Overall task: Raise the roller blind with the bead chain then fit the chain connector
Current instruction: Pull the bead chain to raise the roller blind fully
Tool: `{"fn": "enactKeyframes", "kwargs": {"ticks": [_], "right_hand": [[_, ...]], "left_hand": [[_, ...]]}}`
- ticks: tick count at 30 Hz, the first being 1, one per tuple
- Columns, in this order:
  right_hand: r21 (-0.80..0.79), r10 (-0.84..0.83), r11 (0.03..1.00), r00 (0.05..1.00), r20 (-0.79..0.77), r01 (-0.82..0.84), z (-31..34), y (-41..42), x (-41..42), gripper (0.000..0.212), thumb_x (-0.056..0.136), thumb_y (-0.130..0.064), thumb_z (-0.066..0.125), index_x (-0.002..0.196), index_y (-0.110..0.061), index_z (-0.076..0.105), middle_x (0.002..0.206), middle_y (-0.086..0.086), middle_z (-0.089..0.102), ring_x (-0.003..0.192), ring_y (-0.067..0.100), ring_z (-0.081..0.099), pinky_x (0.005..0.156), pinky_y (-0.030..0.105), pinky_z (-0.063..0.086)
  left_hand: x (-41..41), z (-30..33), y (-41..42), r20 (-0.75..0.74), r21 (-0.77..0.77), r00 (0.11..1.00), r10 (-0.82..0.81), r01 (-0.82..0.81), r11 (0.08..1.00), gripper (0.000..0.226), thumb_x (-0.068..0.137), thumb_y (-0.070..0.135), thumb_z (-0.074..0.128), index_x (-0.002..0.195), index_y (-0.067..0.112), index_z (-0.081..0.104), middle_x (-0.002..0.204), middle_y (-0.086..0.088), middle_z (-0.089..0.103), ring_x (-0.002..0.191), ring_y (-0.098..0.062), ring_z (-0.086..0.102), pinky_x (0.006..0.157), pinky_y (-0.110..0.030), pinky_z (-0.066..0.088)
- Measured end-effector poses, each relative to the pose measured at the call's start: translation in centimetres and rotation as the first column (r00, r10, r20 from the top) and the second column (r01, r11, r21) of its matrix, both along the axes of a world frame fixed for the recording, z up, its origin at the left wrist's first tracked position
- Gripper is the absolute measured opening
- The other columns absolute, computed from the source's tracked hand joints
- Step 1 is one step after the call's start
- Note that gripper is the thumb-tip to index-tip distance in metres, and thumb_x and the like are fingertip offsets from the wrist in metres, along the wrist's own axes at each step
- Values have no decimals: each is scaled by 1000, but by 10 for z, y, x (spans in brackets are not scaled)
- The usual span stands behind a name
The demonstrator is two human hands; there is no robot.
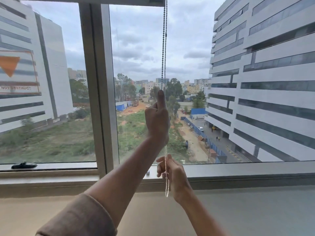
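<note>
The bead chain (164,53) hangs in two strands from the top right of the window's middle pane. A dark chain connector (165,34) sits on one strand, high above my hands. My left hand (157,119) is raised and closed around the chain, thumb pointing up along it. Lower down, at sill height, my right hand (172,174) pinches the chain's bottom loop (167,188), which dangles below my fingers. Only the bottom bar of the roller blind (136,1) shows, at the very top edge of the frame.
A grey vertical mullion (99,86) divides the window left of my arms. A black window handle (23,165) lies on the lower frame at the left. A wide beige sill (51,210) runs below. An orange sticker (17,72) is on the left pane.
</note>
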State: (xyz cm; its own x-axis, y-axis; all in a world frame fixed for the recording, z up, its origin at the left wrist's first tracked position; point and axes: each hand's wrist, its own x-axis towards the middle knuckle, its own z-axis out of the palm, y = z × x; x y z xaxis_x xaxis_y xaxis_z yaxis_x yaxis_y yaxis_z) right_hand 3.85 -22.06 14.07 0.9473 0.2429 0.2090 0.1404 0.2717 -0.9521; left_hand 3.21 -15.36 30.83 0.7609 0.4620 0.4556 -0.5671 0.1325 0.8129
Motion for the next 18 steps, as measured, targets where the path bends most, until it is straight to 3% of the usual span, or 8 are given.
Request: {"fn": "enactKeyframes", "kwargs": {"ticks": [3,7,10,12,13,16,18], "right_hand": [[-27,-57,998,998,36,58,30,0,11,37,113,-32,44,100,-11,71,84,9,72,69,14,63,72,37,39],[58,-81,995,994,68,77,78,0,23,31,111,-26,49,91,-22,72,75,-5,69,64,8,62,69,36,42],[101,-94,991,990,103,83,114,1,28,32,112,-25,49,89,-19,71,71,-3,65,64,12,58,60,30,44],[91,-93,993,987,134,81,138,1,30,32,113,-26,47,95,-14,72,76,0,70,70,15,64,66,33,50],[94,-85,993,985,149,72,149,2,30,33,113,-26,47,97,-13,72,79,1,72,74,17,66,71,36,51],[117,-48,993,980,191,25,181,4,31,33,113,-25,45,101,-9,71,83,5,73,76,21,67,71,38,50],[117,-29,993,977,212,4,199,7,30,34,113,-27,43,110,-6,70,84,7,74,72,21,67,68,37,48]], "left_hand": [[1,-9,-2,8,0,1000,14,-14,1000,63,108,57,56,60,25,32,60,-7,24,52,-17,19,56,-46,13],[6,-25,-2,-11,-18,1000,28,-28,999,66,107,60,58,57,23,32,58,-8,23,49,-17,21,52,-41,16],[10,-40,-1,-18,-36,999,30,-31,999,70,108,57,57,49,20,57,44,4,43,35,-10,38,42,-24,31],[8,-50,-3,6,-42,1000,-17,17,999,57,110,54,55,65,29,81,44,11,55,35,-1,46,38,-19,35],[6,-54,-3,14,-41,999,-31,31,999,55,110,54,54,68,31,82,45,11,55,37,-3,45,39,-21,33],[4,-65,-2,-15,-29,1000,-13,12,1000,67,109,57,55,53,21,57,52,-3,35,45,-16,27,49,-36,18],[5,-73,-2,-27,-24,1000,-2,1,1000,68,108,58,57,57,15,42,60,-11,26,52,-17,21,53,-45,15]]}}
